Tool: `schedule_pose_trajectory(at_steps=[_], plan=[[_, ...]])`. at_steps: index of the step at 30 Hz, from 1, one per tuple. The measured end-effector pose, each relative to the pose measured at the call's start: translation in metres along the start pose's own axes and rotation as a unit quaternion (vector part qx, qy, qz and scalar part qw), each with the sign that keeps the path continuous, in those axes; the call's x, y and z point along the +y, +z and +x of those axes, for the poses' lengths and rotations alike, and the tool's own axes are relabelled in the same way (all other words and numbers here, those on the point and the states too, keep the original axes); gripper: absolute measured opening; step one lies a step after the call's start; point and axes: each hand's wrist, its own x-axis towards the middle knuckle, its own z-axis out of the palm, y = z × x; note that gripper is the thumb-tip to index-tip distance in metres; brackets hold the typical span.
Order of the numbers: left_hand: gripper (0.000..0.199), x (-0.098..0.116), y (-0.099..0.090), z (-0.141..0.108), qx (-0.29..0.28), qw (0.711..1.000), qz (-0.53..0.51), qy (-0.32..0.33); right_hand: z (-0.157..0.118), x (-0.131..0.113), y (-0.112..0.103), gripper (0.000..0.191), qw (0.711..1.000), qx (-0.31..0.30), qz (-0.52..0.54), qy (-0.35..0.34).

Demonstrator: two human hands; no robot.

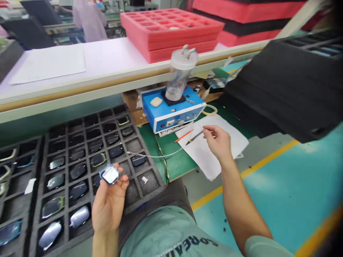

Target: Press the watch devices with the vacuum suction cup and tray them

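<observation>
My left hand holds up a smartwatch by its edges, between thumb and fingers. The watch has a lit white screen and a bluish case, and is above the grey foam tray. My right hand is over white paper, with thumb and forefinger pinched at the rear end of a slim dark pen-like tool. An orange stick lies beside that tool. A thin white cable runs from the tray towards the paper.
Watch bodies fill many tray compartments; one holds a small white piece. A blue box with a clear canister stands behind the paper. Red foam trays sit on the shelf. Black foam sheets jut in at right.
</observation>
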Motion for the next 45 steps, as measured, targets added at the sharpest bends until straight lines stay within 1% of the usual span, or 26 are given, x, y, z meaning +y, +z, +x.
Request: schedule_pose_trajectory(at_steps=[1,3,6,9,11,13,14,15,17,19,20,21,22,23,24,25,26,27,29,30,31,33,35,40,45], plan=[[0.047,0.0,0.001,0.002,0.003,1.0,0.003,-0.002,0.011,0.009,-0.003,0.02,0.999,-0.031,-0.035,-0.014],[0.049,-0.001,0.001,0.004,0.013,1.0,0.012,-0.006,0.028,0.022,0.0,0.019,0.989,-0.102,-0.096,-0.052],[0.052,-0.002,0.0,0.003,0.022,1.0,0.02,-0.009,0.039,0.028,0.02,0.022,0.956,-0.209,-0.168,-0.115],[0.047,-0.004,-0.001,0.001,0.004,1.0,0.016,-0.012,0.044,0.028,0.039,0.017,0.918,-0.3,-0.195,-0.17],[0.044,-0.006,-0.002,-0.002,-0.011,1.0,0.009,-0.016,0.046,0.03,0.045,0.014,0.902,-0.331,-0.187,-0.204],[0.042,-0.007,-0.002,-0.005,-0.024,0.999,0.003,-0.021,0.046,0.035,0.045,0.016,0.898,-0.323,-0.174,-0.245],[0.041,-0.007,-0.003,-0.006,-0.029,0.999,0.001,-0.023,0.046,0.039,0.041,0.017,0.898,-0.307,-0.169,-0.267],[0.04,-0.007,-0.003,-0.008,-0.03,0.999,-0.003,-0.024,0.047,0.045,0.034,0.017,0.899,-0.286,-0.169,-0.286],[0.038,-0.007,-0.004,-0.009,-0.03,0.999,-0.013,-0.026,0.048,0.06,0.01,0.016,0.905,-0.231,-0.189,-0.303],[0.037,-0.007,-0.004,-0.01,-0.029,0.999,-0.024,-0.029,0.05,0.074,-0.022,0.019,0.918,-0.162,-0.231,-0.277],[0.036,-0.007,-0.005,-0.011,-0.03,0.999,-0.029,-0.032,0.05,0.076,-0.038,0.025,0.927,-0.126,-0.25,-0.248],[0.035,-0.007,-0.005,-0.011,-0.032,0.998,-0.033,-0.037,0.047,0.073,-0.052,0.032,0.937,-0.098,-0.256,-0.216],[0.035,-0.007,-0.005,-0.011,-0.034,0.998,-0.036,-0.041,0.041,0.065,-0.062,0.039,0.948,-0.077,-0.248,-0.184],[0.035,-0.007,-0.005,-0.01,-0.037,0.998,-0.037,-0.044,0.032,0.049,-0.066,0.045,0.959,-0.073,-0.225,-0.155],[0.035,-0.006,-0.005,-0.01,-0.039,0.998,-0.035,-0.044,0.02,0.028,-0.066,0.052,0.971,-0.068,-0.183,-0.135],[0.035,-0.006,-0.004,-0.01,-0.042,0.998,-0.029,-0.044,0.006,0.002,-0.059,0.051,0.979,-0.089,-0.143,-0.112],[0.036,-0.006,-0.004,-0.009,-0.045,0.998,-0.022,-0.042,-0.01,-0.026,-0.048,0.047,0.985,-0.1,-0.101,-0.098],[0.036,-0.006,-0.004,-0.009,-0.046,0.998,-0.014,-0.041,-0.026,-0.054,-0.034,0.039,0.983,-0.145,-0.043,-0.102],[0.037,-0.007,-0.004,-0.009,-0.047,0.998,-0.004,-0.038,-0.053,-0.102,-0.002,0.025,0.959,-0.233,0.042,-0.157],[0.037,-0.007,-0.004,-0.009,-0.046,0.998,-0.004,-0.037,-0.063,-0.12,0.013,0.021,0.942,-0.27,0.067,-0.187],[0.037,-0.007,-0.005,-0.01,-0.044,0.998,-0.005,-0.036,-0.071,-0.132,0.026,0.018,0.926,-0.299,0.081,-0.216],[0.036,-0.008,-0.006,-0.01,-0.039,0.998,-0.013,-0.037,-0.079,-0.145,0.044,0.017,0.902,-0.331,0.09,-0.261],[0.036,-0.007,-0.006,-0.01,-0.034,0.998,-0.026,-0.046,-0.082,-0.148,0.052,0.017,0.891,-0.339,0.084,-0.289],[0.035,-0.004,-0.006,-0.009,-0.027,0.996,-0.053,-0.072,-0.082,-0.152,0.056,0.016,0.882,-0.341,0.053,-0.322],[0.035,-0.002,-0.005,-0.007,-0.008,0.995,-0.055,-0.088,-0.084,-0.158,0.059,0.016,0.88,-0.342,0.043,-0.326]])
